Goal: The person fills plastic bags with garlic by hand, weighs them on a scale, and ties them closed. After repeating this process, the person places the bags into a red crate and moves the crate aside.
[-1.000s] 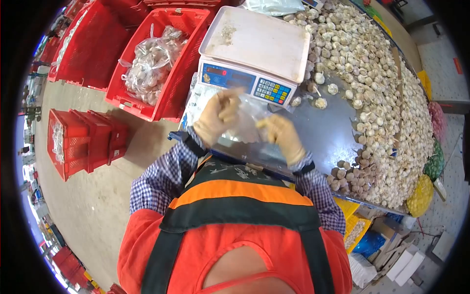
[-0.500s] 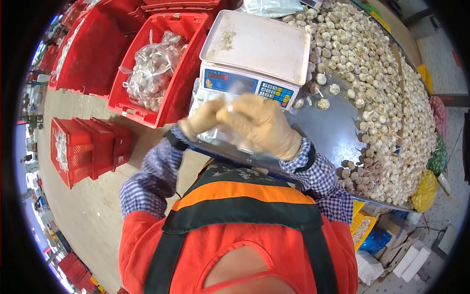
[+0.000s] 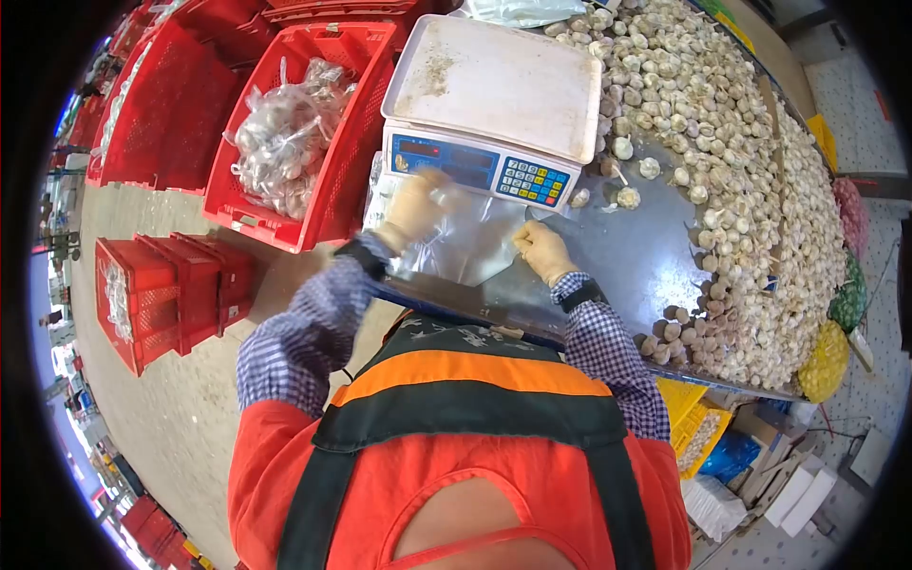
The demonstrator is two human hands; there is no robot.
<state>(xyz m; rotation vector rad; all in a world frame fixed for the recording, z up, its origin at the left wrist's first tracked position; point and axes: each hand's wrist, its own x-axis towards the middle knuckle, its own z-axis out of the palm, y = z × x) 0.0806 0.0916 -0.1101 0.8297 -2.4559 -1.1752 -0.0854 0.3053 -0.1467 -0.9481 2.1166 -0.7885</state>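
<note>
Both my hands wear pale gloves. My left hand [image 3: 415, 211] is smeared by motion over the left part of a clear plastic bag [image 3: 461, 249], just below the scale's display, and its fingers cannot be made out. My right hand [image 3: 543, 251] has its fingers pinched together at the bag's right edge. The bag looks flat, with nothing seen inside. Behind my hands stands the white scale [image 3: 494, 81] with a bare, dirt-specked pan. Loose garlic bulbs [image 3: 703, 142] lie heaped on the metal table [image 3: 636, 256] to the right.
A red crate [image 3: 328, 214] of bagged garlic [image 3: 280, 142] stands left of the scale, more red crates [image 3: 157, 294] below it. Plastic bags [image 3: 522, 9] lie behind the scale. Yellow crates [image 3: 698, 437] and net sacks [image 3: 824, 363] are at the right.
My hands have moved apart from in front of the scale, the right one lower and to the right. The plastic is now spread out between them on the table.
</note>
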